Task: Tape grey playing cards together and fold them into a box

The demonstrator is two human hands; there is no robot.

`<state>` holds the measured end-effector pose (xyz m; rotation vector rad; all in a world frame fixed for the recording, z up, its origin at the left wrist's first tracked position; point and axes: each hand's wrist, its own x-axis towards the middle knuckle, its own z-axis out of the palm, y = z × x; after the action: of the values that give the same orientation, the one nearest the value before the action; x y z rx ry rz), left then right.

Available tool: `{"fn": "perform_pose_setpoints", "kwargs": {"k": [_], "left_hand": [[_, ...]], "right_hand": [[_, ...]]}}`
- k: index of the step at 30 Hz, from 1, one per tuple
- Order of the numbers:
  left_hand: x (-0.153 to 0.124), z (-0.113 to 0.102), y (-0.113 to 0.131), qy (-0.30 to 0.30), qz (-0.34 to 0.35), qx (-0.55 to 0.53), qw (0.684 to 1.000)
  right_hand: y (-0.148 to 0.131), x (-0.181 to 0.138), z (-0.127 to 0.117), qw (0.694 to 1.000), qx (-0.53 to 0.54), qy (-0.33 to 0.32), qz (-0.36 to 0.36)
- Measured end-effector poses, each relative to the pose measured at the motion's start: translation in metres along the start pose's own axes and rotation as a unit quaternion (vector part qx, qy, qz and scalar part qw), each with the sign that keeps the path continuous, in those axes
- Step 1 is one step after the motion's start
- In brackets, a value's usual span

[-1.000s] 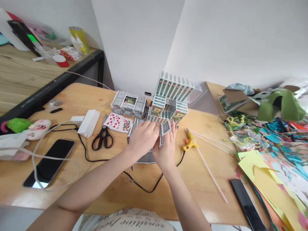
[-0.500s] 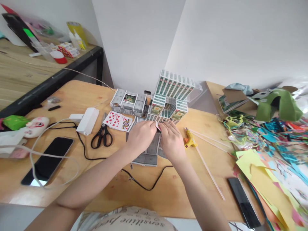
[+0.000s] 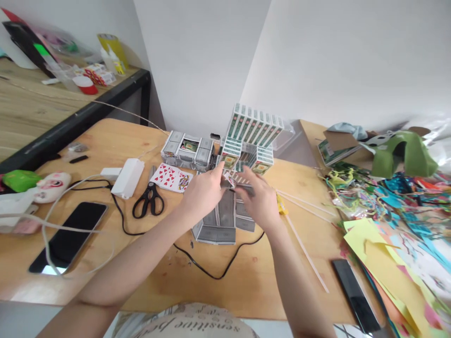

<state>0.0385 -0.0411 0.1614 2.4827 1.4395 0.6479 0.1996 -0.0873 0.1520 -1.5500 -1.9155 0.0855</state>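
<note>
- Card (image 3: 230, 180): one, seemingly pinched in the left hand's (image 3: 202, 191) grip, above the grey card structure (image 3: 216, 232) on the desk (image 3: 252, 288).
- Right hand (image 3: 262, 199): blurred, close by; grip cannot be told.
- Judged advisable: card steadied by its edge, structure left unpressed.
- Counted: scissors (image 3: 152, 199), one; glue gun (image 3: 282, 206), one, partly hidden; phones (image 3: 355, 295), two.

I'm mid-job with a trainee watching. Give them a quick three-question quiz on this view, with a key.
1. Multiple choice: what lies between the white box and the playing cards?
a) a phone
b) scissors
c) green felt
2. True or false: the card structure at the hands shows grey card backs.
3. Which hand is nearer the yellow glue gun?

Key: 1 b; 2 true; 3 the right hand, which partly hides it.
</note>
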Motion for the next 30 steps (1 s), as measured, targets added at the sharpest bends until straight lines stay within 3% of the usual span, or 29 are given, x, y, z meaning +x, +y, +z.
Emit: {"fn": "perform_pose_setpoints", "kwargs": {"k": [3, 6, 8, 16, 30], "left_hand": [[0.004, -0.005, -0.005, 0.007, -0.029, -0.087, 0.996], [0.003, -0.006, -0.009, -0.016, -0.029, -0.133, 0.991], [0.001, -0.006, -0.010, -0.026, -0.005, -0.123, 0.992], [0.002, -0.004, -0.014, -0.026, 0.088, -0.113, 0.989], [0.004, 0.008, -0.005, -0.030, 0.092, 0.008, 0.995]], "right_hand": [[0.012, -0.005, -0.001, 0.980, 0.148, 0.018, 0.131], [0.016, -0.008, -0.001, 0.958, 0.209, -0.047, 0.192], [0.014, -0.007, 0.000, 0.957, 0.202, -0.069, 0.199], [0.013, -0.003, 0.007, 0.960, 0.204, -0.053, 0.183], [0.020, 0.000, 0.002, 0.953, 0.223, -0.039, 0.201]]}}
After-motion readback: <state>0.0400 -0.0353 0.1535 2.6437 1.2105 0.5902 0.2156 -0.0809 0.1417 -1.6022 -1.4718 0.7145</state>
